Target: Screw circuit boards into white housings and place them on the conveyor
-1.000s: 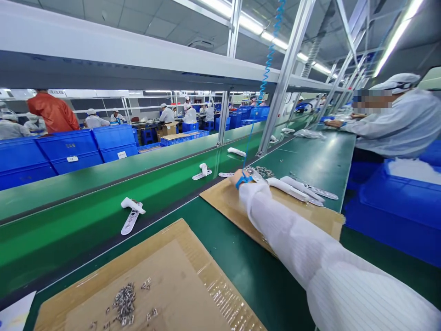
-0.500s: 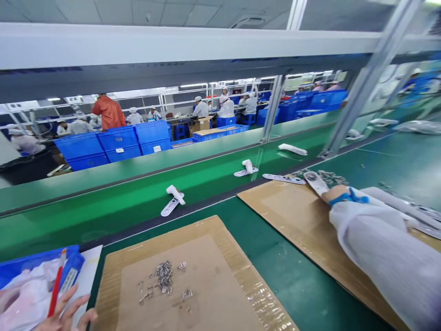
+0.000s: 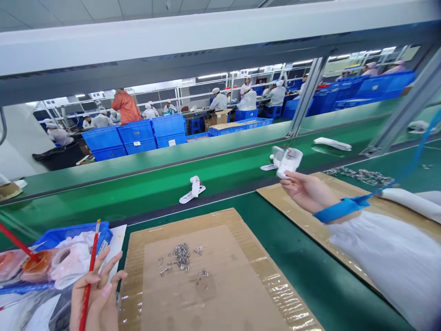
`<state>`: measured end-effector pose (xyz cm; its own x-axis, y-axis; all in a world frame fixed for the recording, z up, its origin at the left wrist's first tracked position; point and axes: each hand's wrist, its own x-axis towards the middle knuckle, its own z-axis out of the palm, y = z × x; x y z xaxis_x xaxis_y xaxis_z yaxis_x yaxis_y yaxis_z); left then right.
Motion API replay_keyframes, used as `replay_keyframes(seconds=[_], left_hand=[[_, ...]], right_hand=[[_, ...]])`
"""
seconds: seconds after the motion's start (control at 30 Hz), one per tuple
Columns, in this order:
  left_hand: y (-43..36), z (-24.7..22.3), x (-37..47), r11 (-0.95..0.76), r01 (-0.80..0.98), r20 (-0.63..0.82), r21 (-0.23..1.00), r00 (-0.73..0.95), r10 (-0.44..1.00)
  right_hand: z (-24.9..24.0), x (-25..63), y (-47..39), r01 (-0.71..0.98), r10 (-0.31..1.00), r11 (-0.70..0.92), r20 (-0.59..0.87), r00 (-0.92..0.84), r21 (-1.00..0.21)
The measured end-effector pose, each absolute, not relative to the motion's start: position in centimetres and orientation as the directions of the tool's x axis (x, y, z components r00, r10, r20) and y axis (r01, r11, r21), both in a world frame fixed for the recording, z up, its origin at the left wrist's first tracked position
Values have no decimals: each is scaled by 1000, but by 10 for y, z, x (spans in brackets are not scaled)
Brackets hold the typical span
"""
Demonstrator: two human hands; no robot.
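Note:
My right hand (image 3: 303, 191), with a blue strap (image 3: 339, 209) on the wrist and a white sleeve, is raised over a cardboard sheet (image 3: 344, 216) and holds a flat white plastic piece (image 3: 288, 162) by its lower end. My left hand (image 3: 98, 289) is at the bottom left with a thin red stick (image 3: 88, 280) between its fingers, next to a blue tray (image 3: 55, 239) of white parts. A second cardboard sheet (image 3: 213, 285) in front of me carries a small heap of metal clips (image 3: 182, 259).
A green conveyor belt (image 3: 144, 193) runs across, carrying white plastic parts (image 3: 193, 189) and a white housing (image 3: 332, 144). More metal clips (image 3: 361, 174) and white housings (image 3: 409, 202) lie at right. Metal posts (image 3: 306, 96) stand beyond. Other workers and blue crates (image 3: 138, 135) fill the background.
The view has swung left. My right hand picked the flat white piece off the cardboard and lifted it. My left hand with the red stick has come further into view.

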<state>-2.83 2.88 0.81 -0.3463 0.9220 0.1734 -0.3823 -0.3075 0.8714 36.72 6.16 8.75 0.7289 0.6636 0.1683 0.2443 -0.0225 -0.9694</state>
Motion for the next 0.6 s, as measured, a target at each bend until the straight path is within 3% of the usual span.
replay_keyframes(seconds=[0.1,0.2,0.27,0.33,0.43,0.6], left_hand=[[27,11,-28,-298,-384,183,874,-309,933],[22,13,-28,-311,-382,211,871,-281,936],[19,14,-29,-349,-370,261,861,-267,928],[15,16,-29,-417,-354,316,837,-309,897],[12,20,-28,-496,-329,363,804,-389,846],[10,30,-32,-394,-252,260,884,-437,861]], right_hand=[[92,322,48,48,870,14,36,492,-999],[93,275,36,-65,974,-19,-33,223,-998],[88,240,30,-161,994,-101,-94,-47,-982],[78,203,24,-254,941,-216,-132,-311,-943],[56,146,16,-321,808,-412,-179,-561,-853],[26,84,10,-198,668,-575,-316,-673,-794]])
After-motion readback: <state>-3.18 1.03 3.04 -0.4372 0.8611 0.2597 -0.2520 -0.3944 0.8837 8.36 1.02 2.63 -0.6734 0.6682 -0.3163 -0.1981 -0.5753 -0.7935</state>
